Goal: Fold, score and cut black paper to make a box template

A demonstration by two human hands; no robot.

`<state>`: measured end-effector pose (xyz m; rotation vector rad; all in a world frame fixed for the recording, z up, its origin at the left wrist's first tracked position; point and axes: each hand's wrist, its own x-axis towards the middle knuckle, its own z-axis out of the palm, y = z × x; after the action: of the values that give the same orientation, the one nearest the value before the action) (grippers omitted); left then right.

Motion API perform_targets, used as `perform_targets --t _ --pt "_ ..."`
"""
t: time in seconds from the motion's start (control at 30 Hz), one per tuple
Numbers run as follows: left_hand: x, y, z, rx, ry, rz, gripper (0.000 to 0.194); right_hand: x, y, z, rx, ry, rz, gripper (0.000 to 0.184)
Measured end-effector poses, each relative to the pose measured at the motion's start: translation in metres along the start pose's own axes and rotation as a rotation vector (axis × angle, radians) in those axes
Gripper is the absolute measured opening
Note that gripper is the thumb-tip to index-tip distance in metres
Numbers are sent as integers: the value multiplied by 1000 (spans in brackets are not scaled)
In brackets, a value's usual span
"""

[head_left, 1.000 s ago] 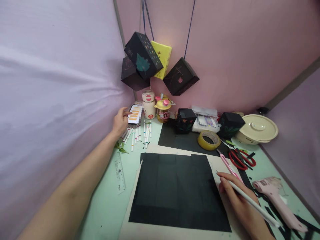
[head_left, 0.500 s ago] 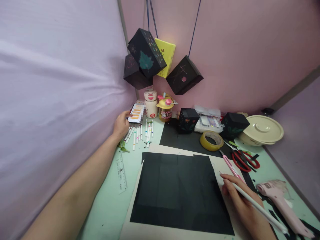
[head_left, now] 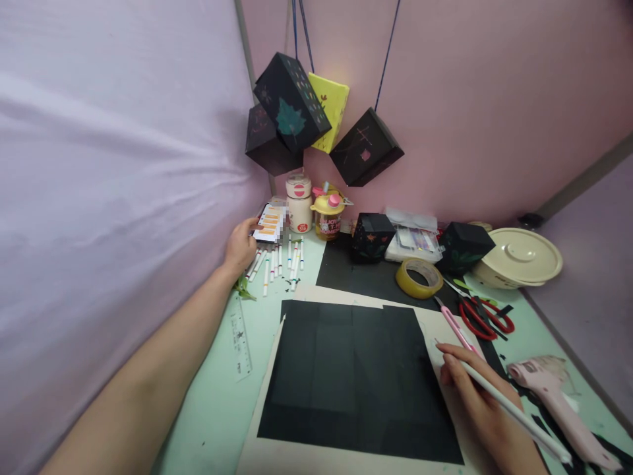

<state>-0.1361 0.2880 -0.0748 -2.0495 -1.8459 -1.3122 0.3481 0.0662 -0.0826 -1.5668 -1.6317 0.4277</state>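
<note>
At the table's far left, my left hand (head_left: 241,249) grips the lower left edge of a phone (head_left: 270,223), a digit lying over its lit screen. Orange blocks show there and part is blurred. My right hand (head_left: 487,406) is closed around a white pen (head_left: 514,412), its thin tip pointing up and left. That hand rests at the right edge of a creased black paper sheet (head_left: 359,382), which lies on a larger off-white sheet (head_left: 395,455). A pink craft knife (head_left: 455,323) lies just beyond the fingers.
White markers (head_left: 273,264) lie below the phone, near a clear ruler (head_left: 241,346). Toward the right are a tape roll (head_left: 403,284), red-handled scissors (head_left: 469,320), a pink glue gun (head_left: 554,399) and a lidded bowl (head_left: 524,254). Black boxes (head_left: 368,148) hang on cords above.
Both hands keep their places, on the phone and on the pen. The view has shifted very slightly; nothing on the table has visibly moved.
</note>
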Motion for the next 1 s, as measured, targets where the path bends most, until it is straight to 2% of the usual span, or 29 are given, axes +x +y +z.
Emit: perform_targets --t 0.63,1.0 --pt "0 -3 1 17 -38 35 58 0 0 1 9 -10 27 31" --pt "0 -3 0 -31 26 24 64 -1 4 1 2 -21 30 31"
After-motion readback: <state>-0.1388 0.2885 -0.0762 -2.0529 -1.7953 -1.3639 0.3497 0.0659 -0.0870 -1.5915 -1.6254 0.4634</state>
